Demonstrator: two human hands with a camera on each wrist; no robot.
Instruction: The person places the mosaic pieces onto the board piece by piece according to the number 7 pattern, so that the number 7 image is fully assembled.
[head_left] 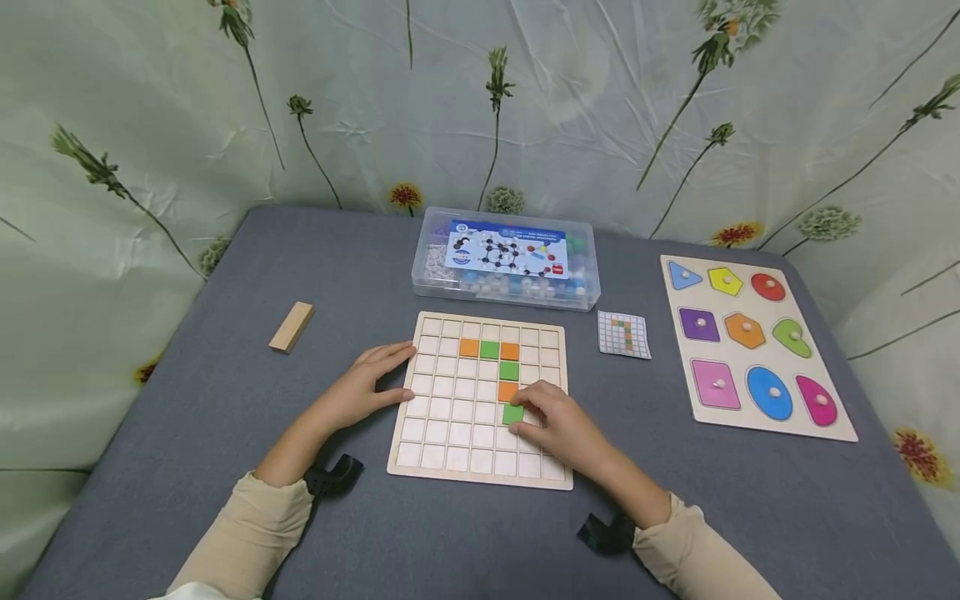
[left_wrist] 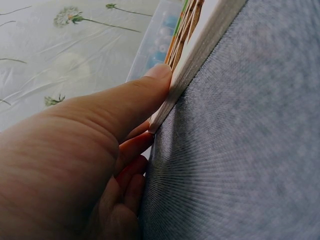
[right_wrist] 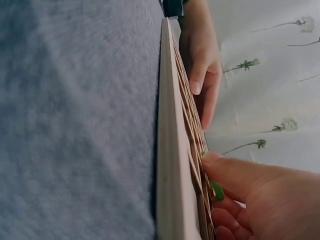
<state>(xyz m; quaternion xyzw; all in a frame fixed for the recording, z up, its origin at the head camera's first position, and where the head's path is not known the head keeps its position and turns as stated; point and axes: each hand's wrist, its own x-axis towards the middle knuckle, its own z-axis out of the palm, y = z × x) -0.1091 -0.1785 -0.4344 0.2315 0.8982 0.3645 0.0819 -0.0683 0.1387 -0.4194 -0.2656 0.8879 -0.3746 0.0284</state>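
A square wooden grid board (head_left: 480,478) lies in the middle of the table. My left hand (head_left: 363,387) rests against its left edge, thumb and fingertips touching the frame; the left wrist view shows the thumb (left_wrist: 159,72) on the rim. Between thumb and fingers, my right hand (head_left: 562,425) pinches a green square tile (head_left: 513,414) over the grid's right half. That tile (right_wrist: 217,191) shows partly behind the thumb in the right wrist view. Above it, an orange tile (head_left: 507,392) and a green tile (head_left: 509,370) sit in cells, below a row of orange, green and orange.
A clear plastic box (head_left: 507,287) of molecule-model parts stands behind the board. To its right lie a small pattern card (head_left: 623,334) and a knobbed shape puzzle (head_left: 757,342). A wooden block (head_left: 292,327) lies on the left. A flowered curtain (head_left: 480,100) hangs behind the table.
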